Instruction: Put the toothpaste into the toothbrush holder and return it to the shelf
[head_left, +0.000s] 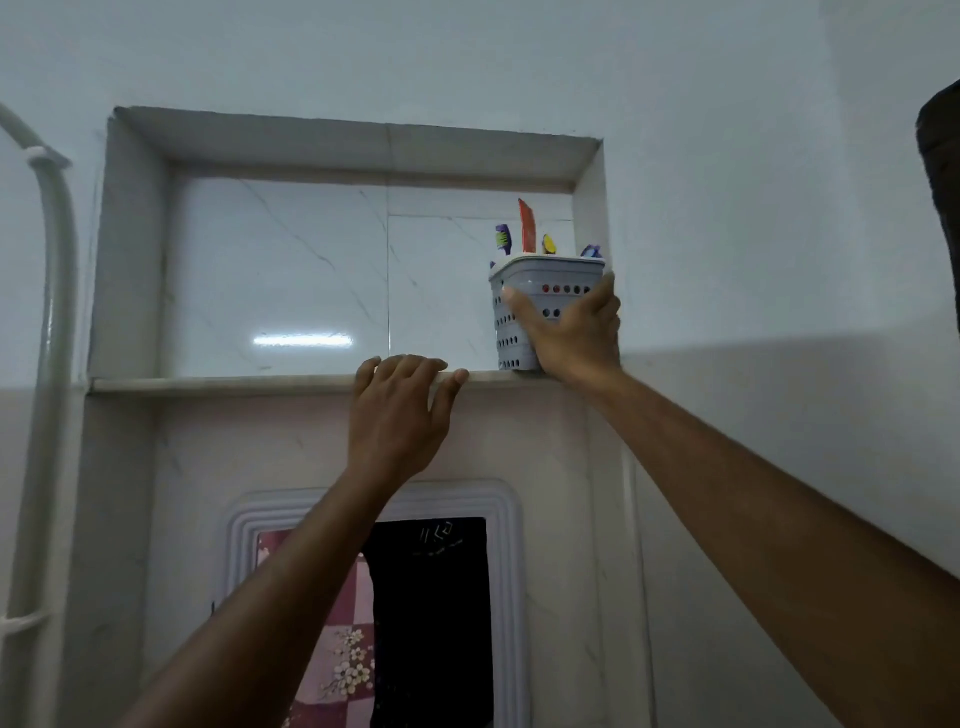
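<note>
A grey perforated toothbrush holder (540, 278) stands upright at the right end of the recessed wall shelf (234, 385), close to the niche's right wall. A red toothpaste tube (527, 226) sticks up out of it among several toothbrush heads. My right hand (571, 332) is wrapped around the holder's front, thumb on its left side. My left hand (400, 410) rests on the shelf's front edge, fingers curled over the lip, holding nothing else.
The niche is lined with white marble tile (280, 275). A white pipe (49, 312) runs down the wall at the left. Below the shelf hangs a white-framed mirror (506, 597). A dark object (943, 197) sits at the right edge.
</note>
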